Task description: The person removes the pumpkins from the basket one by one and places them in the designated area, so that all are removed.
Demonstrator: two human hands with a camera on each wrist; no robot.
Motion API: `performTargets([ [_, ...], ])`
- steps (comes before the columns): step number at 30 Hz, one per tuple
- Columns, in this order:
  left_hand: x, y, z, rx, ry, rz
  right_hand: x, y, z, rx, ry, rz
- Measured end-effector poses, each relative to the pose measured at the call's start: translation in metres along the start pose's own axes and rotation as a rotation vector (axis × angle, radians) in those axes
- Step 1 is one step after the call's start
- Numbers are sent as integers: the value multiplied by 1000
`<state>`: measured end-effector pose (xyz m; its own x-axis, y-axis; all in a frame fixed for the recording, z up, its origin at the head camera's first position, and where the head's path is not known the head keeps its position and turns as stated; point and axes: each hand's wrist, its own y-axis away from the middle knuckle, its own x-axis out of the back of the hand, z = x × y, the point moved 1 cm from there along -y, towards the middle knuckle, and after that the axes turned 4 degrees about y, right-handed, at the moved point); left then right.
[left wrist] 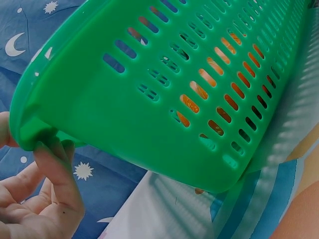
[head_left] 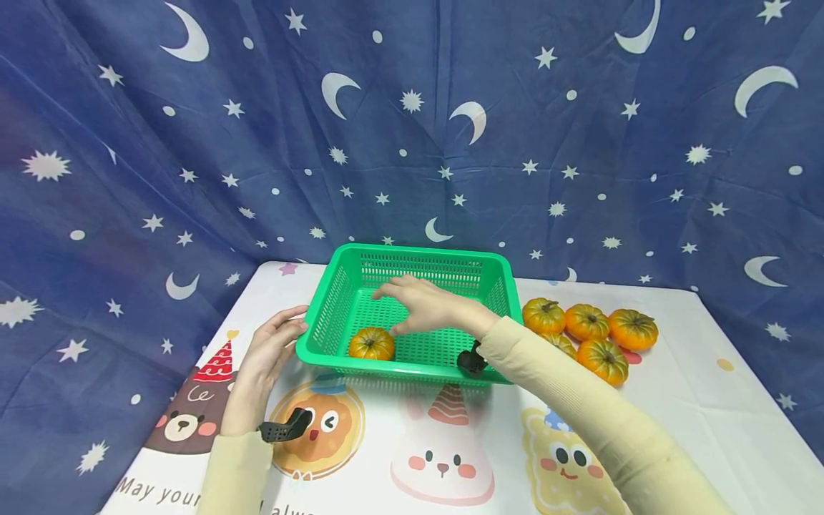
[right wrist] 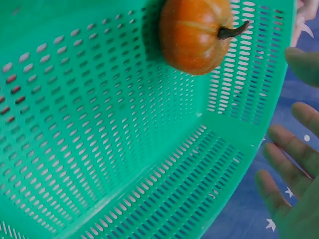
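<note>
A green plastic basket (head_left: pixel 405 368) with slotted walls stands on the table. One small orange pumpkin (head_left: pixel 372 345) lies inside it, in the front left corner; its brown stem shows in the right wrist view. My left hand (head_left: pixel 262 357) is at the basket's left end, and in the left wrist view its fingers (left wrist: pixel 59 179) pinch the rim. Over the inside of the basket hovers my right hand (head_left: pixel 428 306), fingers spread and holding nothing, just right of the pumpkin. The right wrist view shows these fingers (right wrist: pixel 294 154) apart from the pumpkin.
Several more small pumpkins (head_left: pixel 587 322) sit grouped on the table to the right of the basket, beyond the right sleeve (head_left: pixel 579 408). A white tablecloth (head_left: pixel 695 415) with cartoon prints covers the table. Behind it hangs a blue curtain (head_left: pixel 399 179) with moons and stars.
</note>
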<state>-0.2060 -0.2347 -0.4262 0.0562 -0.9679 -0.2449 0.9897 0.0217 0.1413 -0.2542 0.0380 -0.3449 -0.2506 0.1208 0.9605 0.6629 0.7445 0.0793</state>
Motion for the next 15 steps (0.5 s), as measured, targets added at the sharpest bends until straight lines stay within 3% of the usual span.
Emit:
performTargets([
  [15, 2, 0, -1, -27, -28, -2, -15, -25, 3, 15, 32, -129],
])
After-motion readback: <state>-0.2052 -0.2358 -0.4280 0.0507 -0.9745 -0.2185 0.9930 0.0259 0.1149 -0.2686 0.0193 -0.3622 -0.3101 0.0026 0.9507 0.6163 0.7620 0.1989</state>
